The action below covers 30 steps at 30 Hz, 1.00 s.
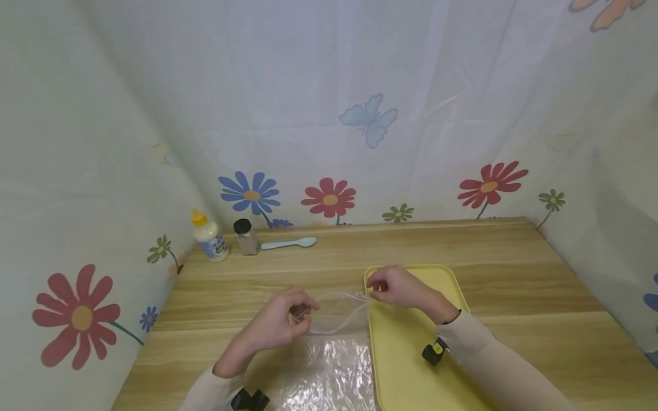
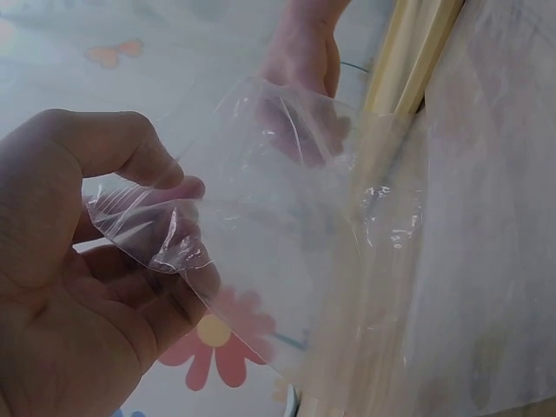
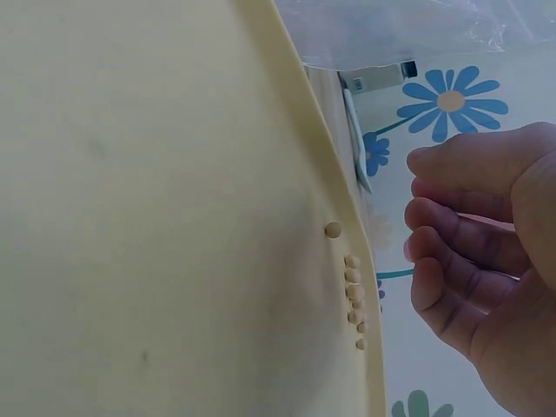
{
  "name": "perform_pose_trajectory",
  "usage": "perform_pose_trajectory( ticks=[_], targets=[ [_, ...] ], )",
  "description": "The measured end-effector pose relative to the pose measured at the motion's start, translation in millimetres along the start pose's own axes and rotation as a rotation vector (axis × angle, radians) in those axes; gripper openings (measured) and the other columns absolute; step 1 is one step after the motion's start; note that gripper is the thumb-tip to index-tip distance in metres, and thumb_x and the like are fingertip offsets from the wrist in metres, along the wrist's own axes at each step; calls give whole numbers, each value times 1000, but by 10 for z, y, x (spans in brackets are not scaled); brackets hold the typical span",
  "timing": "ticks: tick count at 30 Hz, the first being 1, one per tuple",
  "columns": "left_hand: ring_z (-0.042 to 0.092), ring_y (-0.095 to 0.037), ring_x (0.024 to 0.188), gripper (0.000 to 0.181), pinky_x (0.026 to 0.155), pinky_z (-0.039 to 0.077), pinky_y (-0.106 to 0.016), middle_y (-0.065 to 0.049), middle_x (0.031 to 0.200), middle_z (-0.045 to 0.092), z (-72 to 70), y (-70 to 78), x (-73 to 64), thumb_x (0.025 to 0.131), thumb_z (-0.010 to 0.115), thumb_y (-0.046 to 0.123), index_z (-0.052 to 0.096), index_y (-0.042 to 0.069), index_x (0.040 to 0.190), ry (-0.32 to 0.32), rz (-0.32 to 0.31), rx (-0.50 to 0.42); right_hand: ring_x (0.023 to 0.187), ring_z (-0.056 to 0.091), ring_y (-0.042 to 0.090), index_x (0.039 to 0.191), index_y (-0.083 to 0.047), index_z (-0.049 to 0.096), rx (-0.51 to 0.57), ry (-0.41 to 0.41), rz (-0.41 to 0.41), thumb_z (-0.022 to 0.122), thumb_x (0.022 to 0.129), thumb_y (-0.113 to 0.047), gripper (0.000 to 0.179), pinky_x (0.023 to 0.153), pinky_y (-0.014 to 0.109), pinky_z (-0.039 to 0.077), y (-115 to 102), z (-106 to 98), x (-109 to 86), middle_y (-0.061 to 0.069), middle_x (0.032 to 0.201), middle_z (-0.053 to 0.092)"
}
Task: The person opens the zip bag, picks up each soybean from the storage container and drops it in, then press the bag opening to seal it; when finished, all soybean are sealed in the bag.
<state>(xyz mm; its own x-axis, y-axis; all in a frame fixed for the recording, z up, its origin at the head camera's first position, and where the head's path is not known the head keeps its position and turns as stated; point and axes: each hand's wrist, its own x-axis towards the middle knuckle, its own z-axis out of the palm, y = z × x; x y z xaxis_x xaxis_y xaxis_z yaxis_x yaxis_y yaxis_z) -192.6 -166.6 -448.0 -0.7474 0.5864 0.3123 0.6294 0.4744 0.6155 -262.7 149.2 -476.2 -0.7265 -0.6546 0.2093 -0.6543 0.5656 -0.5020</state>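
Observation:
A clear plastic bag (image 1: 329, 371) lies on the table, its mouth lifted and spread into a loop. At the left of that mouth, my left hand (image 1: 277, 319) pinches the film; the left wrist view shows bunched bag film (image 2: 165, 230) between thumb and fingers. My right hand (image 1: 398, 288) is close to the bag's right corner, over the far end of a yellow tray (image 1: 406, 359). Its fingers (image 3: 469, 234) curl loosely with nothing between them in the right wrist view, apart from the bag. Several small round beige balls (image 3: 354, 291) sit along the tray's edge.
Toward the back left stand a yellow-capped squeeze bottle (image 1: 212, 240) and a small black-lidded jar (image 1: 247, 240). A pale blue spoon (image 1: 289, 244) lies beside the jar. Flower-printed cloth (image 1: 288, 131) hangs around the wooden table (image 1: 514, 285).

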Motion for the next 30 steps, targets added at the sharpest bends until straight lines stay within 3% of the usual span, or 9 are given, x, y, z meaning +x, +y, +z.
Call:
perform_pose_trajectory(
  ticks=[4, 9, 17, 24, 30],
  targets=[
    [52, -5, 74, 26, 65, 52, -20, 2, 81, 60, -14, -2, -19, 76, 67, 2, 70, 10, 101, -21, -6, -15, 68, 54, 2, 98, -8, 72, -3, 16, 31, 71, 85, -13, 13, 61, 19, 49, -13, 11, -30, -5, 81, 66],
    [52, -5, 73, 25, 64, 52, -20, 6, 80, 58, -28, -25, -8, 77, 68, 3, 70, 10, 100, -23, 4, -13, 69, 54, 2, 98, -7, 72, 12, 35, 72, 70, 86, -13, 14, 63, 20, 50, -30, -7, -53, -7, 80, 65],
    [51, -4, 73, 25, 62, 51, -20, 9, 79, 55, -34, -32, -2, 77, 68, 2, 70, 12, 100, -10, 46, 0, 71, 56, 2, 97, -7, 72, -21, 30, 85, 70, 86, -13, 13, 63, 20, 50, -15, 43, -50, -6, 81, 65],
    [50, -4, 72, 25, 62, 51, -19, 10, 79, 54, -42, -28, 13, 76, 68, 3, 70, 13, 99, -17, 30, 9, 70, 59, 5, 92, -5, 72, -51, 57, 44, 71, 83, -10, 11, 63, 20, 51, 20, 75, -49, -4, 78, 67],
    [51, -4, 72, 24, 62, 51, -19, 9, 79, 55, -34, -29, -5, 76, 69, 3, 70, 8, 100, -21, 22, 7, 71, 62, 7, 91, -5, 72, -76, 59, 71, 72, 81, -11, 12, 64, 21, 52, 65, 111, -44, -2, 78, 69]
  ],
)
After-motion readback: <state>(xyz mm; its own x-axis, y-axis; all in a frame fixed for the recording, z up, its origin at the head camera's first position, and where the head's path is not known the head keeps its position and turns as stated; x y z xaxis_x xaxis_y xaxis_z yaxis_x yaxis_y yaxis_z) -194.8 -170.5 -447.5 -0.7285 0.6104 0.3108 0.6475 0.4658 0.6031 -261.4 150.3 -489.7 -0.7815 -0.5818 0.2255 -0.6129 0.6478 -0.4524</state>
